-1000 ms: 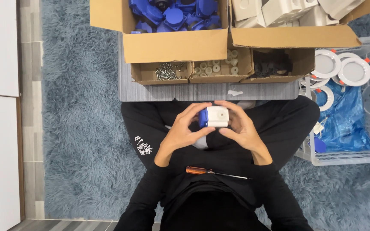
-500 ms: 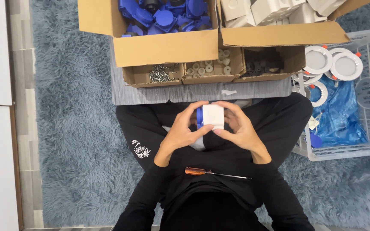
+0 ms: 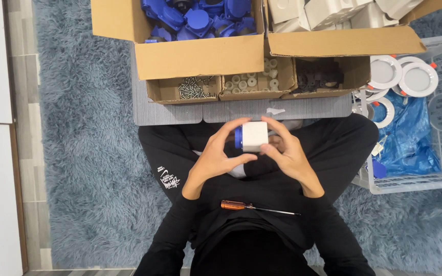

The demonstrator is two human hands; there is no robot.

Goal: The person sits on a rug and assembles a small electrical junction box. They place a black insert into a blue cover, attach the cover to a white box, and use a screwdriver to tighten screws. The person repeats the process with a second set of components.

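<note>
Lying across the lap, an orange-handled screwdriver (image 3: pixel 258 207) is untouched. Above it, a white box with a blue insert (image 3: pixel 251 136) is clasped by the left hand (image 3: pixel 215 159) and right hand (image 3: pixel 285 153), fingers curled closed around it; the fitting step seems in hand, and screws (image 3: pixel 193 88) beyond would need fetching.

A screwdriver (image 3: pixel 258 207) lies on the lap; cardboard boxes (image 3: pixel 200 61) sit ahead.
</note>
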